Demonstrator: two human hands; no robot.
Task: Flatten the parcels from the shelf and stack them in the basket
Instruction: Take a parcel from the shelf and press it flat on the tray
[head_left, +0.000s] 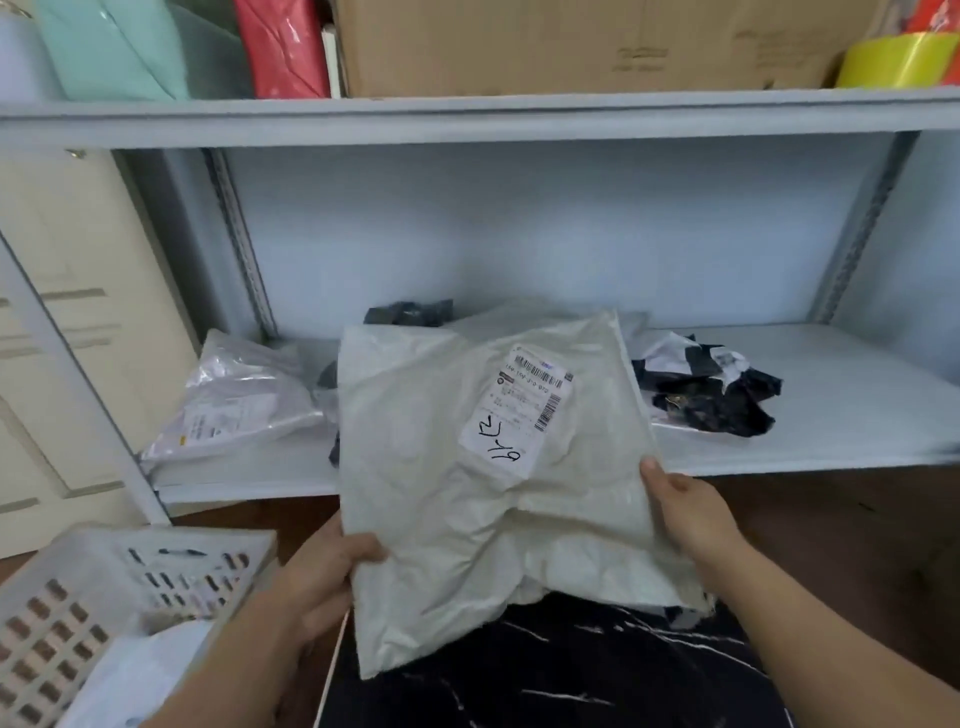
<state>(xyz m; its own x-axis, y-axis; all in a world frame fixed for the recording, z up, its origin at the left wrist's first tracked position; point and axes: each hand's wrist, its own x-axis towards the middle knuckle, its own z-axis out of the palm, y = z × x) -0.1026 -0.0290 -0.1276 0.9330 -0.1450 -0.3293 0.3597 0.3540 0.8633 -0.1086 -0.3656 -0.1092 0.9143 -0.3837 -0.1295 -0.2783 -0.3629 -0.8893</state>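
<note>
- A person holds a cream parcel (483, 467) up in front of the shelf (831, 395), above a black marbled surface (571, 670).
- The left hand (317, 577) grips its left edge, thumb curled over the front.
- The right hand (685, 509) holds its right edge, thumb on top.
- A clear-wrapped parcel (239, 400) and a black parcel (711, 389) lie on the shelf behind.
- The white basket (78, 613) sits below the shelf, left.

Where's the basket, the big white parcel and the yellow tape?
basket (171, 540), head view, far rim.
white parcel (441, 519), head view, bare middle.
yellow tape (898, 62), head view, outer side of roll.
</note>
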